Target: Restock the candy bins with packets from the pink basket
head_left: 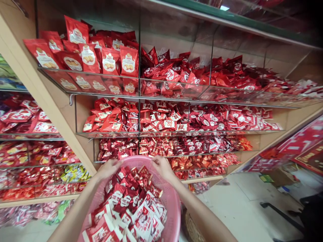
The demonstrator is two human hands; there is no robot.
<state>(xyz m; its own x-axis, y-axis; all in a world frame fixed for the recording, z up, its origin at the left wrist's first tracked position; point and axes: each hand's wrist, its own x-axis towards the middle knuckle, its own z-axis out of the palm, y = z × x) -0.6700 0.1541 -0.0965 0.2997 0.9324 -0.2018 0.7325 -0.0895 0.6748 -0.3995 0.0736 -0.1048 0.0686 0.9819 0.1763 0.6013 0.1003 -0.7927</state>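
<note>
A pink plastic basket (pixel 174 215) full of red and white wrapped packets (pixel 128 198) is at the bottom centre, in front of the shelves. On its far left rim my left hand (pixel 109 168) is closed, fingers over the edge. My right hand (pixel 161 166) grips the far right part of the same rim, its fingers curled. Both hands are near the lower shelf rows, and the near side of the basket runs out of view.
Tiered shelves with clear front panels (pixel 174 89) hold many red packets. A wooden divider (pixel 50 90) slants down at the left, with more stocked shelves beyond. A woven basket (pixel 191 228) stands below my right arm. Boxes (pixel 280 176) and a black-legged object (pixel 282 218) are on the right floor.
</note>
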